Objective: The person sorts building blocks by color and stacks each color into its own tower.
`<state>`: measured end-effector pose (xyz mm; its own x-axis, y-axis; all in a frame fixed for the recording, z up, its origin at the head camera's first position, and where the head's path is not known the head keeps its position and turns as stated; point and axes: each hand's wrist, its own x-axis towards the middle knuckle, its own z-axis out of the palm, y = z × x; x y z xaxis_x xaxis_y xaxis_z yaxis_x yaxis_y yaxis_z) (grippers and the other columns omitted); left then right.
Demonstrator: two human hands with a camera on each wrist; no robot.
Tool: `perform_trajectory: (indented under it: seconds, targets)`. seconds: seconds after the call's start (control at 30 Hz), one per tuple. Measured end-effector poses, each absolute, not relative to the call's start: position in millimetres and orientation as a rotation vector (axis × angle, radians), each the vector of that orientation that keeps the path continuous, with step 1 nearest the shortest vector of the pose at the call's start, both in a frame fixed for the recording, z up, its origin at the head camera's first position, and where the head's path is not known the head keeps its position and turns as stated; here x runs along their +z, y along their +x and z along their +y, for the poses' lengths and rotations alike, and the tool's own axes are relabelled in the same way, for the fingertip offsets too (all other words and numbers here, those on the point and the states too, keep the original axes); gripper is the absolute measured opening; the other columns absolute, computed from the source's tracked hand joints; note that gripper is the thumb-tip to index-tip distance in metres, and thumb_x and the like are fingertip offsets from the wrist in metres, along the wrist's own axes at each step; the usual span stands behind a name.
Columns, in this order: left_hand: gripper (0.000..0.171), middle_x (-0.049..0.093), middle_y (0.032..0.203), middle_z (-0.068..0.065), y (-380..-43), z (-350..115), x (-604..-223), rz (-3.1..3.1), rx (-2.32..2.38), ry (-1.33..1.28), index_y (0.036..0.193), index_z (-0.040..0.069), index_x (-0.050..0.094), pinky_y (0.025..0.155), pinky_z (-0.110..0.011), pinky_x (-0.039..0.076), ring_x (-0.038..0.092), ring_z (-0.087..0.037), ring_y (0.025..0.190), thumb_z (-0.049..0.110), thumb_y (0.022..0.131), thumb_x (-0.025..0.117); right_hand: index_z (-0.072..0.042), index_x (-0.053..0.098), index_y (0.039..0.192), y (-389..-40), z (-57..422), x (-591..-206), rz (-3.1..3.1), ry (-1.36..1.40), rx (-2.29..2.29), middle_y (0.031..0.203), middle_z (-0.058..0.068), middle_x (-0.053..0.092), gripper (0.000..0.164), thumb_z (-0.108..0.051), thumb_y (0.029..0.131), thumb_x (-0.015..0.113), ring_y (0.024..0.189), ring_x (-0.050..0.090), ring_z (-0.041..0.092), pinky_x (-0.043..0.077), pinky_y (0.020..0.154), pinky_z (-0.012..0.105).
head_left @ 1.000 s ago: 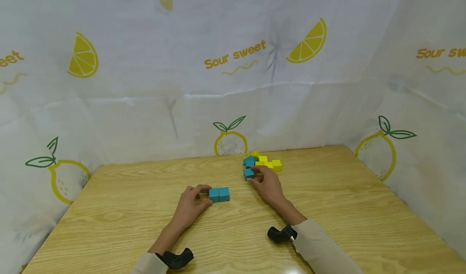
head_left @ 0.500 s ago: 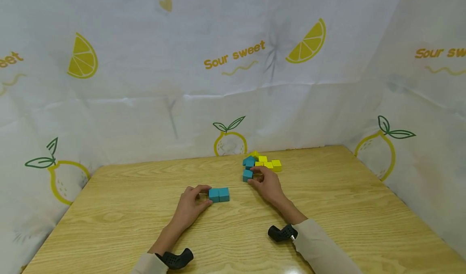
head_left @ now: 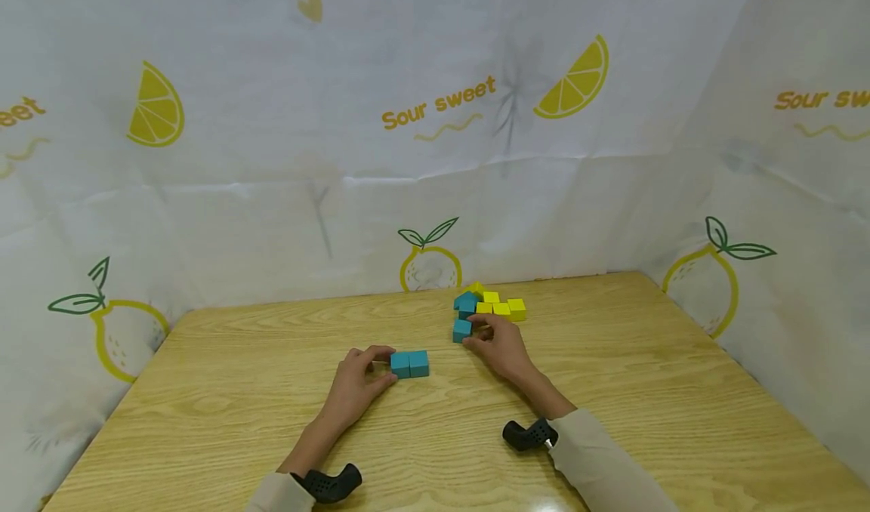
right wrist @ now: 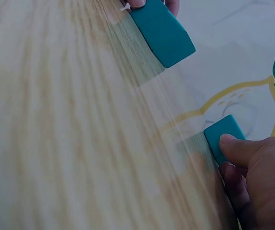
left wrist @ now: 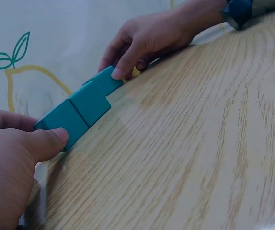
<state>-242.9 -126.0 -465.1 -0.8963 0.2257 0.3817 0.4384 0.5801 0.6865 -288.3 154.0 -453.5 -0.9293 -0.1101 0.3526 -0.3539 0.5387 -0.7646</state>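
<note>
In the head view, the left hand (head_left: 359,386) is a little below the centre of the frame, to the left. Its fingers are gripping the left one of two blue blocks (head_left: 409,364), the thumb on the near side and a finger on the far side. These two blocks stand side by side on the table (head_left: 435,451) and touch each other. The right hand (head_left: 501,347) is to the right of the centre and higher in the frame. Its fingers are pinching a single blue block (head_left: 461,331), which is apart from the pair, to its upper right. In the right wrist view this block is at the right of the frame, at the table surface, and the pair is at the top.

Just behind the single blue block, in the head view, there is a group of more blue blocks (head_left: 467,310) and several yellow blocks (head_left: 501,310). I cannot tell if the held block touches them.

Each wrist, below the light sleeves (head_left: 612,467), wears a black device (head_left: 529,436). Behind the table, a white cloth (head_left: 272,119) with lemon drawings and the words "Sour sweet" fills the upper part.
</note>
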Motion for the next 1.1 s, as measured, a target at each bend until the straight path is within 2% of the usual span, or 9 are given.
perform_trajectory:
  seconds: [0.37,0.87,0.97,1.1]
  targets:
    - [0.039,0.067,0.105,0.005,-245,-126,-467,-2.545,-1.214,-0.563,0.118,0.018,0.065,0.075,-0.037,0.040,0.047,-0.014,0.083,0.016,0.081,0.077,-0.003,0.065,0.118,-285,150,-453,-2.451,0.435,1.414,0.105,0.009,0.066,0.035,-0.009,0.084,0.074,0.088,0.064,0.023,0.053,0.075,0.035]
    - [0.039,0.067,0.104,0.002,-241,-125,-465,-2.551,-1.197,-0.544,0.118,0.016,0.065,0.077,-0.040,0.037,0.049,-0.016,0.083,0.015,0.081,0.077,0.001,0.064,0.118,-281,136,-456,-2.352,0.529,1.506,0.104,0.009,0.065,0.038,-0.009,0.083,0.074,0.087,0.064,0.023,0.053,0.074,0.029]
    - [0.039,0.067,0.105,0.003,-242,-125,-466,-2.548,-1.216,-0.542,0.118,0.017,0.065,0.076,-0.039,0.036,0.047,-0.015,0.082,0.017,0.081,0.077,0.004,0.064,0.118,-272,130,-446,-2.322,0.561,1.539,0.104,0.014,0.065,0.036,-0.005,0.084,0.073,0.088,0.063,0.028,0.053,0.075,0.034]
    - [0.040,0.066,0.106,0.004,-243,-127,-466,-2.544,-1.247,-0.540,0.119,0.018,0.065,0.074,-0.037,0.035,0.044,-0.014,0.079,0.020,0.081,0.077,0.000,0.065,0.118,-268,123,-444,-2.333,0.597,1.540,0.104,0.013,0.064,0.034,-0.006,0.085,0.072,0.090,0.063,0.025,0.053,0.075,0.035]
